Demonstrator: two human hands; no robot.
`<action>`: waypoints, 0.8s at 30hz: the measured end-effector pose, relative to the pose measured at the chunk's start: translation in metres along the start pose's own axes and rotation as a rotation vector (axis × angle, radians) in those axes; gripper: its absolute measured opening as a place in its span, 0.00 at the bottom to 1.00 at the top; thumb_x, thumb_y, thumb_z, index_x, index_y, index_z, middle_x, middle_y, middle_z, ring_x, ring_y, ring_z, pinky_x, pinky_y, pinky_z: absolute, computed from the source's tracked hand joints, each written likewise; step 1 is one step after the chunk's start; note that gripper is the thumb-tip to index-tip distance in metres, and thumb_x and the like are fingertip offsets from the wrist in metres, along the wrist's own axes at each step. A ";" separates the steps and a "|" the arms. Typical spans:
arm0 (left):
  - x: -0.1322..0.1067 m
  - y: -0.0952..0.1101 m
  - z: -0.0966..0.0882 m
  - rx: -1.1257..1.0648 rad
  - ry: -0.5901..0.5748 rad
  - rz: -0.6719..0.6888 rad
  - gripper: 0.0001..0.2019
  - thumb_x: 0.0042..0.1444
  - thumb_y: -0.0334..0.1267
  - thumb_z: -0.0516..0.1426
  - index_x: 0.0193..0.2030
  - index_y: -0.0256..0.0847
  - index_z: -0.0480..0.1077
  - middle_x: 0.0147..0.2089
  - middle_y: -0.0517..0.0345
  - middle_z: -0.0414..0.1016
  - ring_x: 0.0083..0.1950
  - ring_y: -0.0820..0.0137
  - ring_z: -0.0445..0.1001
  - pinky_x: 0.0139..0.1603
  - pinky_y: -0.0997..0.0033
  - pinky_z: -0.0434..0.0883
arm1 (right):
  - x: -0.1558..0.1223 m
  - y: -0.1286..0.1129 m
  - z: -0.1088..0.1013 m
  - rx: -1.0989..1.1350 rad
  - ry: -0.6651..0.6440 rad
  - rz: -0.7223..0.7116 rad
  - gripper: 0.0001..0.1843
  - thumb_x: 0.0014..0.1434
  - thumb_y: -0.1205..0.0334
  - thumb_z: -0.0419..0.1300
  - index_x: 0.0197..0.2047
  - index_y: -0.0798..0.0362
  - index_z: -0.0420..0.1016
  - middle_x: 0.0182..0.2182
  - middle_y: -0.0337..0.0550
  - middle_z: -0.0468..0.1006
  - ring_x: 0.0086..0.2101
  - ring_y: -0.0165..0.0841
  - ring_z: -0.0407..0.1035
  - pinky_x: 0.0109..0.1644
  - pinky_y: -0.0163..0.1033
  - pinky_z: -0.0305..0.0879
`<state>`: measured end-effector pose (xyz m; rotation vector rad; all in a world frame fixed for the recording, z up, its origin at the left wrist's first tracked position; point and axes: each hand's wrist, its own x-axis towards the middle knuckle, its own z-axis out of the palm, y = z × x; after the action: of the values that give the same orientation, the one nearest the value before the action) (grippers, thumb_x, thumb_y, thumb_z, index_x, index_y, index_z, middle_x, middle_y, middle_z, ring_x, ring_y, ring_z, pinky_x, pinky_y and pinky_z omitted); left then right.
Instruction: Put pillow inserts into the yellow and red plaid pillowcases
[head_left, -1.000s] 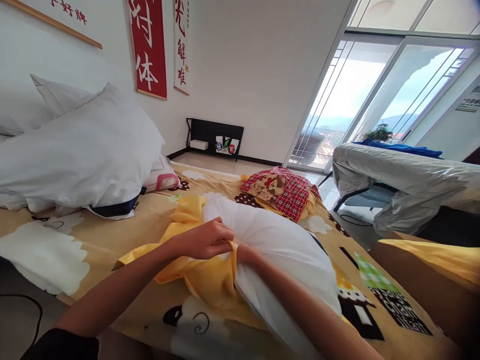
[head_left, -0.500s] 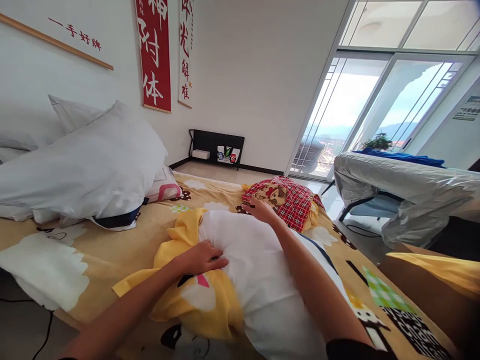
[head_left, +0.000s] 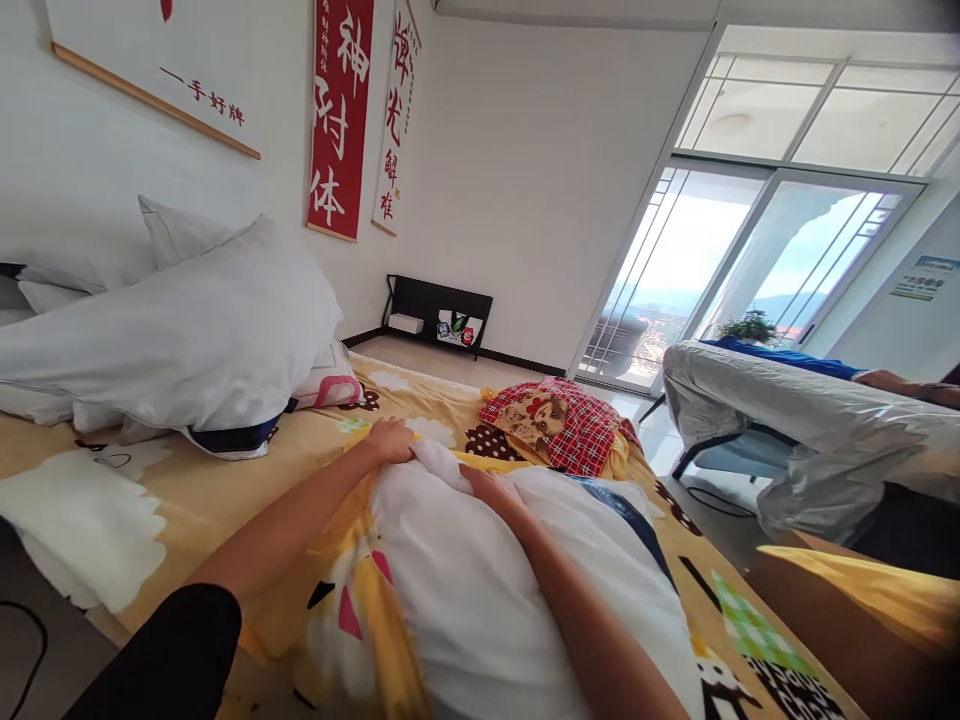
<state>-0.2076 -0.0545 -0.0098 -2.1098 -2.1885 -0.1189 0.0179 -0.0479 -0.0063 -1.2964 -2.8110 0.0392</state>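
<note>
A white pillow [head_left: 487, 600] lies on the bed in front of me, partly inside a yellow cartoon-print pillowcase [head_left: 352, 610]. My left hand [head_left: 391, 440] is closed at the far end of the pillow, gripping the pillowcase edge beside the pillow's corner. My right hand [head_left: 491, 487] rests on the pillow's top just right of that corner, fingers curled into the white fabric.
The bed carries a yellow cartoon sheet [head_left: 217, 490]. White pillows [head_left: 172, 330] are piled at the left. A red plaid pillow [head_left: 559, 425] lies beyond my hands. A table under a silver cover [head_left: 810, 430] stands at the right, near the glass doors [head_left: 720, 270].
Both hands moved to the pillow's far corner: the left went forward from the pillow's side, the right drew back from near the plaid pillow. The yellow case now covers more of the near end.
</note>
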 end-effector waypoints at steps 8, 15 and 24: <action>0.001 0.002 0.024 0.140 -0.100 -0.130 0.16 0.62 0.43 0.57 0.52 0.37 0.69 0.55 0.49 0.70 0.55 0.61 0.70 0.56 0.49 0.68 | -0.011 -0.018 0.001 -0.044 -0.061 -0.030 0.26 0.63 0.60 0.46 0.63 0.36 0.63 0.44 0.47 0.80 0.43 0.42 0.73 0.39 0.39 0.59; -0.008 0.000 0.023 0.170 0.012 -0.130 0.11 0.63 0.39 0.55 0.48 0.36 0.71 0.51 0.50 0.73 0.55 0.60 0.70 0.58 0.49 0.64 | -0.008 -0.014 0.003 -0.054 -0.096 -0.056 0.19 0.62 0.60 0.47 0.52 0.42 0.74 0.41 0.47 0.80 0.41 0.42 0.74 0.38 0.39 0.60; 0.004 0.017 0.002 0.141 0.230 -0.096 0.17 0.63 0.26 0.45 0.47 0.31 0.74 0.47 0.36 0.76 0.50 0.54 0.72 0.54 0.50 0.57 | -0.022 -0.039 -0.006 -0.119 -0.077 -0.167 0.18 0.66 0.60 0.44 0.49 0.44 0.73 0.42 0.46 0.80 0.42 0.40 0.75 0.38 0.39 0.63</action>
<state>-0.1907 -0.0495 -0.0113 -1.8191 -2.0964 -0.1975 0.0026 -0.0897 0.0002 -1.0977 -3.0189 -0.0875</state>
